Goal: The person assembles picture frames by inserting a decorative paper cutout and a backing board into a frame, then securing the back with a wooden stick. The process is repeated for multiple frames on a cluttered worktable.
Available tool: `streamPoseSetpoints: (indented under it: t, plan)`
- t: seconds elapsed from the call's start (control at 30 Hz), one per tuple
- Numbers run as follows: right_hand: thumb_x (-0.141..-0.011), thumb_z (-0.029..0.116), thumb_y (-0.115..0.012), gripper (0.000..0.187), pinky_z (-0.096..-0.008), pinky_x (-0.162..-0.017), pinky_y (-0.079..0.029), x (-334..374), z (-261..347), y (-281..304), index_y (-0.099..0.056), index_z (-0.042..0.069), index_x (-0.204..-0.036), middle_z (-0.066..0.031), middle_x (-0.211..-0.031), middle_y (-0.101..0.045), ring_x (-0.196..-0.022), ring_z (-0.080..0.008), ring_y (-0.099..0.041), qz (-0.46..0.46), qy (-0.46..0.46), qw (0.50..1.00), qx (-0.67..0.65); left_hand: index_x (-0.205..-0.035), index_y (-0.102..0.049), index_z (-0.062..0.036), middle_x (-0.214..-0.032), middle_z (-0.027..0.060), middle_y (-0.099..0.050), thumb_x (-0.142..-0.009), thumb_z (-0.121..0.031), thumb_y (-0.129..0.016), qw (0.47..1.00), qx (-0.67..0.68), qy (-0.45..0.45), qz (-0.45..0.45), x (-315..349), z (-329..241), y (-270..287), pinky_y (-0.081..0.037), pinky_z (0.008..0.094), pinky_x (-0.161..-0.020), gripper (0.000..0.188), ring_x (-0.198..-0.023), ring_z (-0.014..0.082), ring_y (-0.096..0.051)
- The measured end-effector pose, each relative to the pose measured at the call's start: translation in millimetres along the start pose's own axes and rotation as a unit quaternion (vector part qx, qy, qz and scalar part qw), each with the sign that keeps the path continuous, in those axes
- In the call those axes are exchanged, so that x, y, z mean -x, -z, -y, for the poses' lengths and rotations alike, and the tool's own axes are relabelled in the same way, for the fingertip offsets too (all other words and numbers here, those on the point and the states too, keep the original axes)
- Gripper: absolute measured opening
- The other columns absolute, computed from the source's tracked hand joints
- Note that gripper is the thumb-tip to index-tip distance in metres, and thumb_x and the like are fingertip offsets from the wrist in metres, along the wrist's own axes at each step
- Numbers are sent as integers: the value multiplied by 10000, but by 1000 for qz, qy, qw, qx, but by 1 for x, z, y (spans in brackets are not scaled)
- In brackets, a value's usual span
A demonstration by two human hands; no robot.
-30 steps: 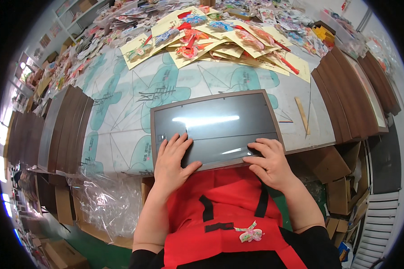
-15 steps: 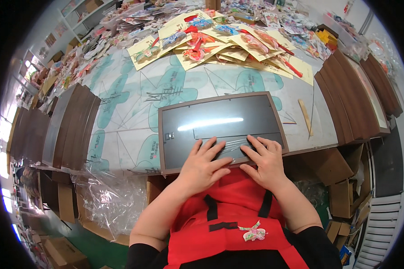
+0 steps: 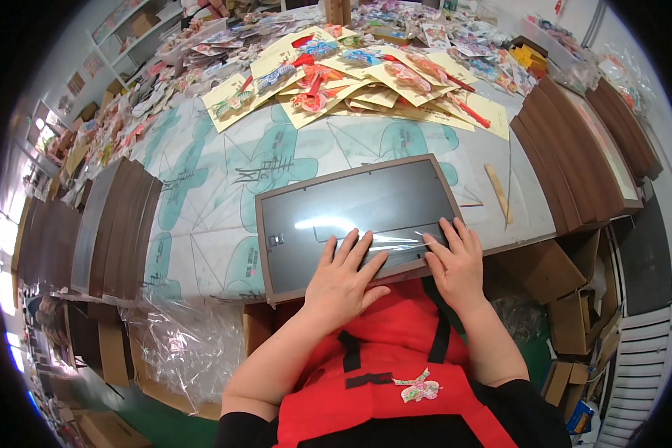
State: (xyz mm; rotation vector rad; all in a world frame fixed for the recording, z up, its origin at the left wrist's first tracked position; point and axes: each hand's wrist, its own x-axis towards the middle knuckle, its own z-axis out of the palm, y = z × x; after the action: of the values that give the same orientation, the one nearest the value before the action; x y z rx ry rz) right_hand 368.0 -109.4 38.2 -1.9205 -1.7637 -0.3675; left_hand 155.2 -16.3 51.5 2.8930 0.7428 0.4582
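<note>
Hands lay flat, fingers spread, smoothing clear film over the brown picture frame, probably needing firm even pressing next

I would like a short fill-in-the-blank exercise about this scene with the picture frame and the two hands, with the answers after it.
1. Both hands, the left hand and the right hand, lie flat on the near edge of a picture frame whose border is ____ in colour.
2. The person wears a ____ apron.
3. A thin wooden stick lies to the ____ of the frame.
4. The cards beyond the frame are mostly ____.

Answers: brown; red; right; yellow
</note>
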Motion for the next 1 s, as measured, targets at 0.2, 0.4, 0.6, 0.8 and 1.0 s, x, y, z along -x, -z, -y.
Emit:
streamPoseSetpoints:
  t: [0.2, 0.4, 0.6, 0.8, 1.0]
  plan:
    - [-766, 98, -682, 214, -369, -863, -467, 1, -23, -15, -666, 56, -976, -133, -1098, -633, -1062, -289, -569, -76, -81, 987, -120, -1274, -518, -63, -1405, 157, -392, -791, -517, -611, 1000, -23, 12, -2, -3, -2, -3, -265, 528, -1066, 669, -1306, 351, -352]
    - [-656, 145, -776, 301, -376, -815, -487, -25, -16, 2, -652, 40, -909, -101, -1042, -643, -941, -278, -586, -67, -125, 978, -155, -1281, -493, -15, -1417, 140, -388, -798, -528, -600, 1000, -13, 10, 16, -4, -3, 4, -256, 521, -1072, 713, -1307, 336, -357]
    - [-713, 167, -734, 195, -393, -744, -465, -36, -27, -12, -644, 58, -847, -87, -939, -622, -878, -298, -563, -30, -104, 989, -97, -1283, -491, -28, -1409, 143, -397, -818, -488, -596, 999, 35, 21, 0, -4, 1, 1, -268, 506, -1068, 663, -1295, 327, -376]
    - [-769, 107, -664, 189, -415, -810, -433, -40, -16, -21, -599, 30, -929, -138, -943, -581, -947, -334, -534, -14, -86, 986, -139, -1269, -522, -60, -1317, 111, -517, -849, -330, -609, 997, 63, 28, -29, -17, 4, 1, -365, 462, -951, 506, -1172, 303, -483]
    - [-771, 262, -690, 624, -441, -1049, -321, -38, 2, -16, -448, 13, -1290, -197, -1353, -444, -1261, -375, -392, 12, -48, 996, -77, -1306, -475, 12, -1308, 131, -526, -892, 31, -485, 795, 536, 271, -86, -24, 44, -15, -436, 327, -983, 414, -1152, 253, -535]
